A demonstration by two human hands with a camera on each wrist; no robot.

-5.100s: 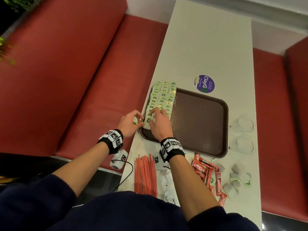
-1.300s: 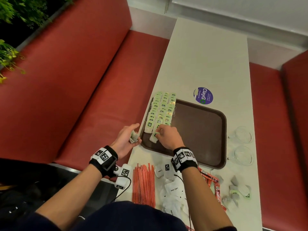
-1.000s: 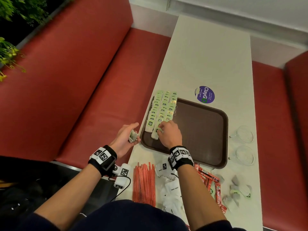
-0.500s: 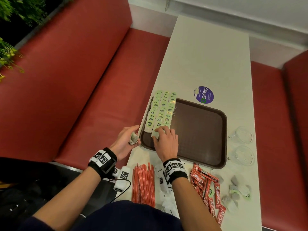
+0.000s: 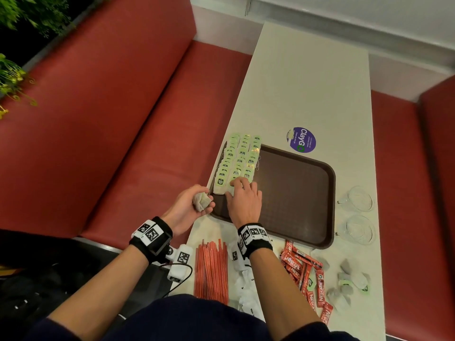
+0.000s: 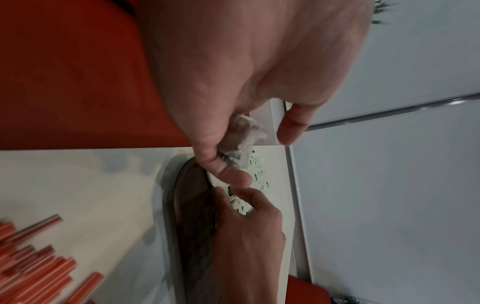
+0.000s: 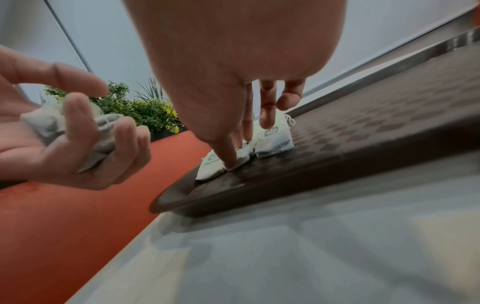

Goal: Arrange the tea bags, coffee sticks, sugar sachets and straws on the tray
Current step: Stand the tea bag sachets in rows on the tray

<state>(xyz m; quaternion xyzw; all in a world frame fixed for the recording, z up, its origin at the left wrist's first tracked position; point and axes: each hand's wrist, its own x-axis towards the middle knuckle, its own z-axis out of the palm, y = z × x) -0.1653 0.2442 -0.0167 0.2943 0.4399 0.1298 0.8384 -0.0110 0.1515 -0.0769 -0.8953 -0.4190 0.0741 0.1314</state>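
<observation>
Left hand (image 5: 187, 205) grip: fingers curled round a small bunch of tea bags (image 5: 202, 202), held off the counter (image 5: 307, 77) at the tray's (image 5: 295, 193) 9 o'clock edge. Right hand (image 5: 243, 200) grip: holding nothing, fingers extended, fingertips (image 7: 231, 162) pressing the nearest tea bag (image 7: 244, 154) of the tea bag rows (image 5: 240, 158) along the tray's 9 o'clock side. Straws (image 5: 211, 269), sugar sachets (image 5: 246, 289), coffee sticks (image 5: 305, 271) lie on counter at tray's 6 o'clock. Loose tea bags (image 5: 347, 281) toward 5 o'clock.

Dark navy sleeves pushed up, black wristbands (image 5: 152, 236) with white square-patterned marker tags (a thin black cable trailing)
</observation>
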